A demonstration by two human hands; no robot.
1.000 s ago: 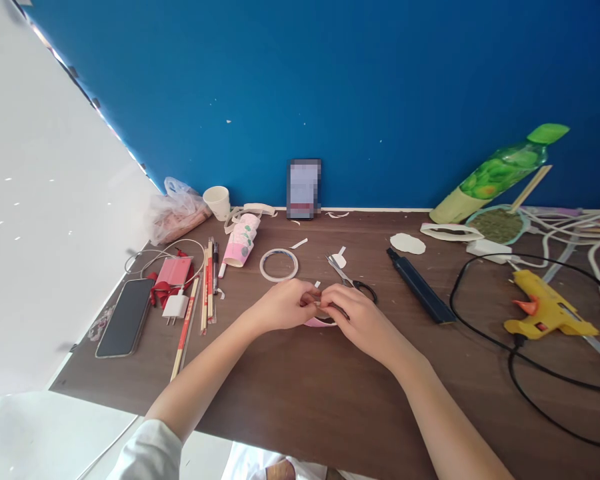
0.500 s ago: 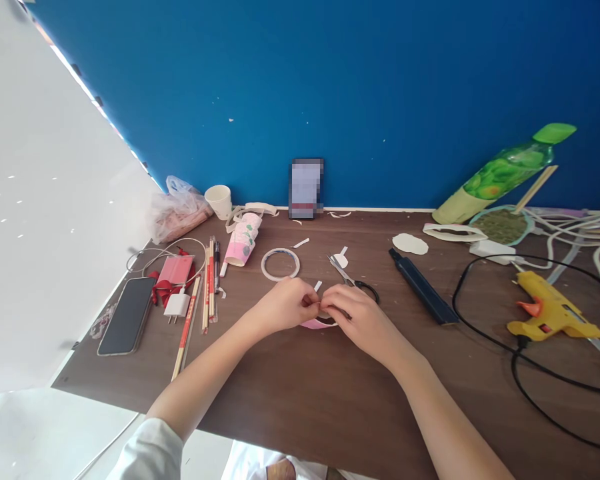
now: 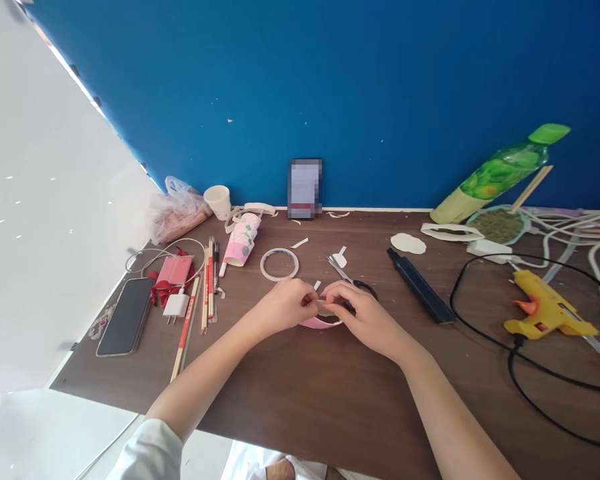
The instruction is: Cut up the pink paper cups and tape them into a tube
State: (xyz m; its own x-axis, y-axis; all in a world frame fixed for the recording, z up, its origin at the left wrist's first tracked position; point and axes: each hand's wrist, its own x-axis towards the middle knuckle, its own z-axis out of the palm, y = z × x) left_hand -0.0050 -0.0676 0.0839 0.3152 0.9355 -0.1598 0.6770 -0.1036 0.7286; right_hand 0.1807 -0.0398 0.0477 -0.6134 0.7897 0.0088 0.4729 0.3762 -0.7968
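Observation:
Both hands meet over the middle of the table around a pink and white curved paper piece (image 3: 320, 323), which looks cut from a paper cup. My left hand (image 3: 290, 303) pinches its far left edge between thumb and fingers. On the other side, my right hand (image 3: 357, 310) pinches the far right edge; its fingertips partly cover the paper. Just beyond the right hand lie scissors (image 3: 341, 268) with black handles, partly hidden by that hand. A roll of narrow tape (image 3: 279, 265) lies flat past the left hand.
Left: a phone (image 3: 125, 317), a white charger (image 3: 176, 305), wrapped chopsticks (image 3: 211, 283), a cut pink cup (image 3: 243, 240) and a white cup (image 3: 217, 201). Right: a dark stick-like tool (image 3: 421, 287), a yellow glue gun (image 3: 550, 310) with a looping black cord, and a leaning green bottle (image 3: 500, 173).
My right hand has shifted slightly right, so the gap between the fingertips is wider and more of the pink and white paper shows. My left hand stays nearly in place.

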